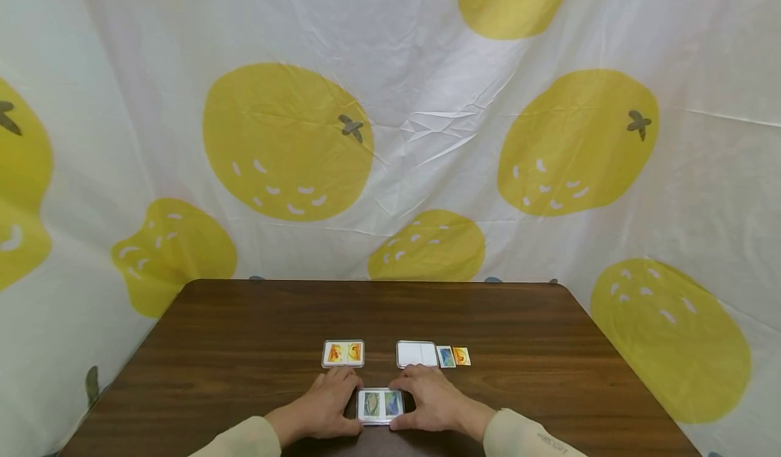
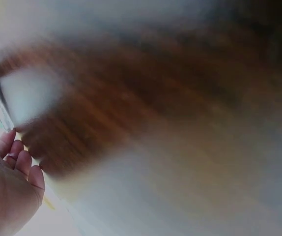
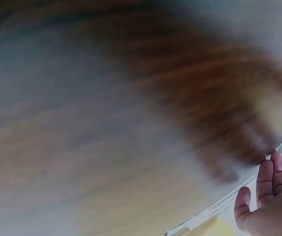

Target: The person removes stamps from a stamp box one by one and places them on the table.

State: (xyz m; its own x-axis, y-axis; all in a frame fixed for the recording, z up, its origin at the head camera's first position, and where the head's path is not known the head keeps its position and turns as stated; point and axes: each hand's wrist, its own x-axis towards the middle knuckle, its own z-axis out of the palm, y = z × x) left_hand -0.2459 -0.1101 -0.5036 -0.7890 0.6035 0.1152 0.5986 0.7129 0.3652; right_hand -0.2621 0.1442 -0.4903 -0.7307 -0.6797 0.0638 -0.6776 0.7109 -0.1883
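A clear plastic case with two small green-and-blue pictures in a white insert lies near the table's front, between both hands. My left hand grips its left side, thumb at the near corner and fingers toward the far one. On the other side my right hand holds it the same way, its fingertips reaching the near edge of a second case with a blank white insert. In the left wrist view, the case edge shows between thumb and fingers. Fingers touch the thin edge in the right wrist view too.
Beyond the left hand lies a third case with two orange pictures. Right of the blank case are a small blue picture card and an orange one. The brown wooden table ends at a fruit-printed curtain.
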